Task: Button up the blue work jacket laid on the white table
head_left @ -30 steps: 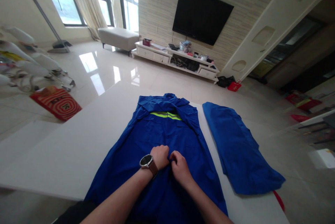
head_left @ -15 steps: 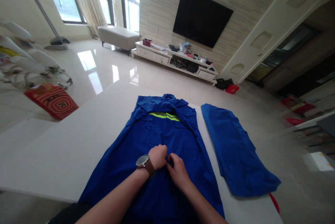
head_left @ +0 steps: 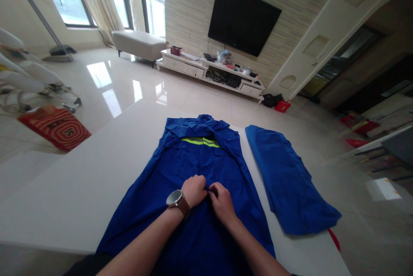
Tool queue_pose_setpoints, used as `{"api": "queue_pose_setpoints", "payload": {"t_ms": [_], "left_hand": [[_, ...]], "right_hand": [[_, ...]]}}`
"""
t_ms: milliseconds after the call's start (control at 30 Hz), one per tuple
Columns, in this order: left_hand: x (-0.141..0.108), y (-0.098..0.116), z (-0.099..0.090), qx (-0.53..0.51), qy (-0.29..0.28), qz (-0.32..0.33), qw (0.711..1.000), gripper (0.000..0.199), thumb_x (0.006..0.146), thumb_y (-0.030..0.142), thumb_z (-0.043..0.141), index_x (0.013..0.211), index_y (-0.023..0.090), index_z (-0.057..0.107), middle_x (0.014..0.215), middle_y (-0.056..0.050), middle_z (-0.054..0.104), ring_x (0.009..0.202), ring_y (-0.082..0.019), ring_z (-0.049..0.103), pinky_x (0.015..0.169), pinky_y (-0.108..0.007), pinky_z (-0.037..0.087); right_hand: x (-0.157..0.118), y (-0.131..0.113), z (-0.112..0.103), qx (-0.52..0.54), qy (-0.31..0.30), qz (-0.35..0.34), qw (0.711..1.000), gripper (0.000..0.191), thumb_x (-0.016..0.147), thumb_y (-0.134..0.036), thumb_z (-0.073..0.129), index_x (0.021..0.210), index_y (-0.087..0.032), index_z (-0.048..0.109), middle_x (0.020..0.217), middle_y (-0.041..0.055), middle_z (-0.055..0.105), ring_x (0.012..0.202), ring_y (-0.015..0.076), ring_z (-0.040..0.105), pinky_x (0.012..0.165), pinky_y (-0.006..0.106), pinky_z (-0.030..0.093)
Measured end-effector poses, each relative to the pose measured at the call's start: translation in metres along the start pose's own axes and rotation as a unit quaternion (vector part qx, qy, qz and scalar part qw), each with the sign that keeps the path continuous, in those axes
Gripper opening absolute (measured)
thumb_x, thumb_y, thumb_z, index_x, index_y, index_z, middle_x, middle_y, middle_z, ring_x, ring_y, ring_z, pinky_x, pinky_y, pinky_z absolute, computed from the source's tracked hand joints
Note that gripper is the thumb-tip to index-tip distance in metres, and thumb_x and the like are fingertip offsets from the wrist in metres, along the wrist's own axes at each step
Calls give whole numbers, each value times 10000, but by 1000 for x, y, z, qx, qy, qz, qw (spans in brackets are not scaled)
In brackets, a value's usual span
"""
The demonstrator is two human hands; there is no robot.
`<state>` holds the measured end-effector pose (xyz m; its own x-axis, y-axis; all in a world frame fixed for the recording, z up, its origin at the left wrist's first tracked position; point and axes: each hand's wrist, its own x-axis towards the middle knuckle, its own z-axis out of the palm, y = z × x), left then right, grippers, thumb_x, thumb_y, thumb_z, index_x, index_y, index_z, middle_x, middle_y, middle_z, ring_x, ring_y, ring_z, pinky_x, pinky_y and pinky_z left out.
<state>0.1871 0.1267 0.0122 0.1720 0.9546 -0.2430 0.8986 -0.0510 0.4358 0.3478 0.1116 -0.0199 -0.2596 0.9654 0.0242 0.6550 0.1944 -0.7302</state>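
Note:
A dark blue work jacket (head_left: 171, 168) with a yellow-green and grey reflective band lies spread on the white table (head_left: 80, 185), its collar at the far end. Both hands meet at the middle of its front. My left hand (head_left: 194, 191), with a brown-strapped watch on the wrist, is closed on the front edge of the cloth. My right hand (head_left: 222, 202) pinches the same edge just beside it, thumb against fingers. Whether a button or zip sits between the fingertips is hidden. A folded blue garment (head_left: 287, 177) lies to the right of the jacket.
Left of the table stands a red patterned bag (head_left: 58, 127). Beyond the table are a grey bench (head_left: 138, 45), a white TV cabinet (head_left: 183, 67) with small items on it, and a wall-mounted television (head_left: 243, 18). Something red pokes out under the table's right edge.
The hands stay at the jacket's front; my right fingertips have drawn together into a tighter pinch on the edge. The whole view has shifted slightly.

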Motion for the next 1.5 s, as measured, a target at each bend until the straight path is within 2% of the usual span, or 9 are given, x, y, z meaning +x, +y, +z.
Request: {"api": "queue_pose_setpoints", "payload": {"t_ms": [200, 433, 633, 967, 1267, 1500], "left_hand": [[0, -4, -1, -3, 6, 6, 1000, 188, 797, 196, 574, 930, 215, 707, 1018, -97, 729, 966, -265, 699, 806, -337, 529], [2, -2, -2, -8, 3, 13, 1000, 182, 756, 220, 621, 890, 233, 744, 982, -85, 742, 934, -266, 710, 808, -347, 553], [1, -2, -2, -14, 15, 37, 999, 220, 735, 161, 603, 884, 222, 753, 962, -87, 748, 948, -272, 713, 825, -356, 561], [3, -3, 7, -17, 17, 68, 997, 198, 757, 120, 601, 833, 197, 767, 888, -112, 747, 913, -291, 728, 823, -388, 587], [-2, 0, 1, -4, -1, 71, 997, 147, 794, 129, 617, 852, 159, 749, 926, -140, 745, 925, -296, 730, 826, -400, 600], [-3, 1, 2, -16, -22, 42, 999, 149, 816, 148, 635, 905, 130, 753, 988, -181, 743, 932, -326, 726, 825, -419, 607]], "right_hand": [[-2, -2, 3, -4, -11, -8, 1000, 93, 870, -205, 499, 835, -204, 585, 856, 31, 640, 821, 186, 593, 744, 279, 396], [1, -1, -4, -32, -29, -9, 999, 116, 877, -216, 475, 857, -217, 589, 872, 30, 653, 836, 193, 600, 733, 282, 371], [2, 0, -4, -65, -40, -5, 997, 106, 877, -229, 487, 864, -232, 593, 880, 21, 662, 840, 190, 602, 720, 277, 360], [-1, 0, -1, -119, -63, 3, 991, 126, 890, -213, 485, 886, -241, 608, 916, 26, 687, 870, 189, 627, 713, 271, 351], [0, -1, 0, -134, -87, 31, 987, 151, 901, -233, 471, 906, -258, 619, 961, 22, 714, 913, 202, 653, 719, 274, 379], [1, 6, 3, -137, -109, -2, 985, 235, 891, -241, 445, 973, -255, 665, 1035, 40, 717, 984, 216, 659, 794, 297, 430]]}}
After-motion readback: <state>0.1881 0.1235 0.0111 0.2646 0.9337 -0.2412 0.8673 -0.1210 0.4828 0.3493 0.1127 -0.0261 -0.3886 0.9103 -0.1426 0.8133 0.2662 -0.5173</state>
